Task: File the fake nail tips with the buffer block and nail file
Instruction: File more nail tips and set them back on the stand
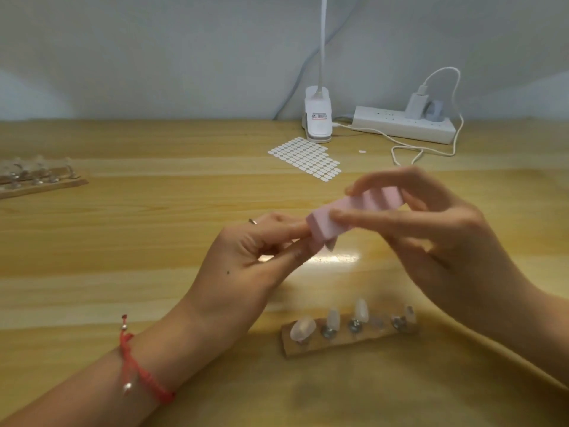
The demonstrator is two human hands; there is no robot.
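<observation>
buffer block point(338, 217): pale pink all over, no pattern
held nail tip point(330, 245): translucent, greyish-white
nail tips point(303, 329) on the stand: milky white to nearly clear, plain
stand point(348, 342): mid-brown wood
screws point(354, 325): silver-grey
bench point(154, 241): honey-yellow wood with long lighter and darker grain bands running across
bracelet point(135, 368): red braided cord with small silver beads
ring point(253, 221): silver
sticker sheet point(308, 157): white ovals in tidy rows
lamp clamp point(318, 127): white, with a small red-and-black label point(319, 116)
power strip point(400, 126): white
charger point(416, 106): white
cable point(409, 146): white
wall point(154, 57): pale grey-blue, plain
far rack point(40, 183): brown wood, its tips clear
</observation>
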